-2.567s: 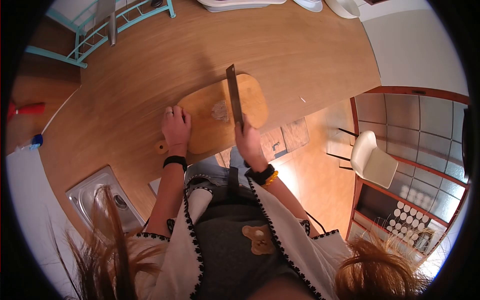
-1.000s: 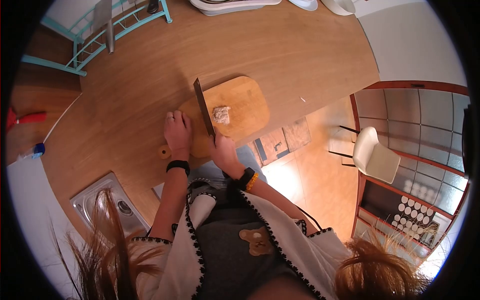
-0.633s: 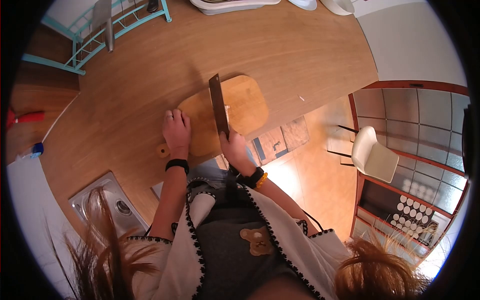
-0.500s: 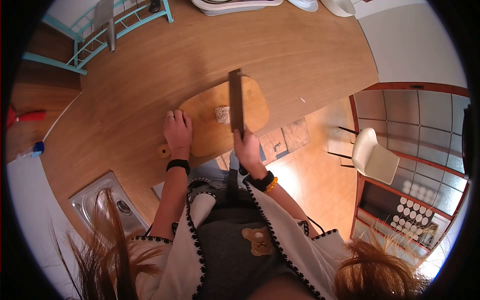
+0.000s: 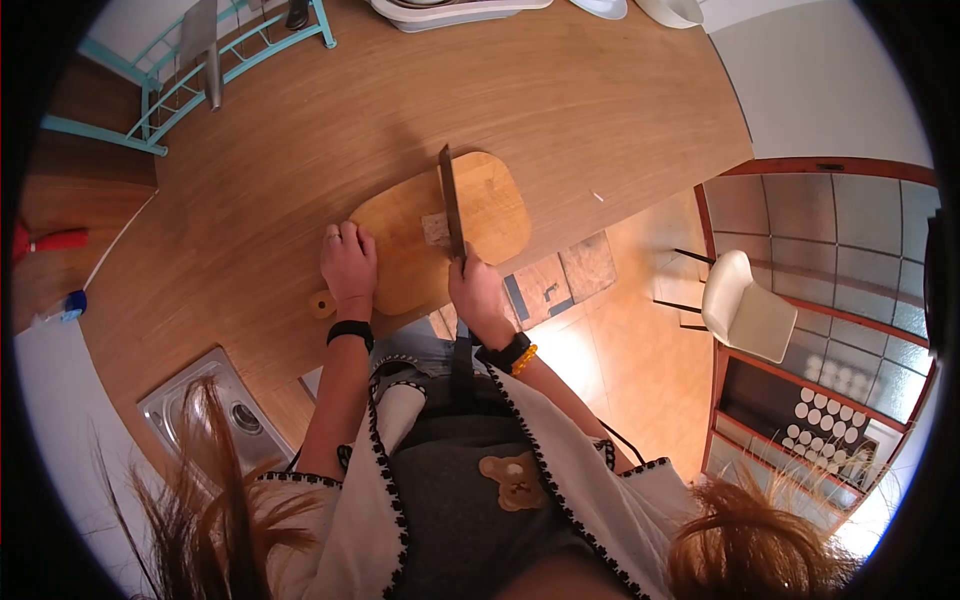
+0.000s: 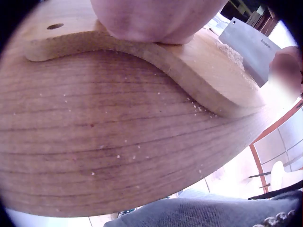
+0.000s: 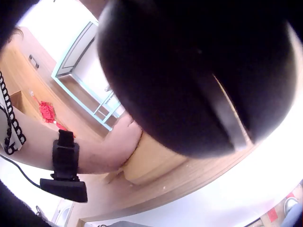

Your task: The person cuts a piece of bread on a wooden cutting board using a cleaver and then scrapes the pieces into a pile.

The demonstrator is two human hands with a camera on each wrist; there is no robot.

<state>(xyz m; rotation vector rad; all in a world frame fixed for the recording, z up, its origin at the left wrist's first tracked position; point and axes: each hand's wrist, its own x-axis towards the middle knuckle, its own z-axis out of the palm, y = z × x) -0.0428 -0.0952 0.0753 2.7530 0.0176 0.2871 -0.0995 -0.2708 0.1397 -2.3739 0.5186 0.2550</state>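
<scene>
A wooden cutting board (image 5: 400,255) lies on the counter, its handle with a hole pointing left. My left hand (image 5: 349,265) grips the board's left shoulder beside the handle; its palm covers the wood in the left wrist view. A small squared patch of pale, finely chopped food (image 5: 435,229) sits mid-board, crumbly in the left wrist view. My right hand (image 5: 480,298) holds a cleaver (image 5: 452,200) by the handle, the blade upright along the right side of the food. That broad blade (image 6: 251,49) shows behind the crumbs. A dark round shape blocks most of the right wrist view.
Pale crumbs (image 6: 120,153) dot the counter near the board. A teal rack (image 5: 255,45) with another cleaver stands at back left. The steel sink (image 5: 215,400) is at lower left. The counter's front edge runs close to my body; a chair (image 5: 745,305) stands right.
The cleaver has swept over the food, left and then right, and now stands a little left of where it was half a second ago. My left hand has stayed on the board.
</scene>
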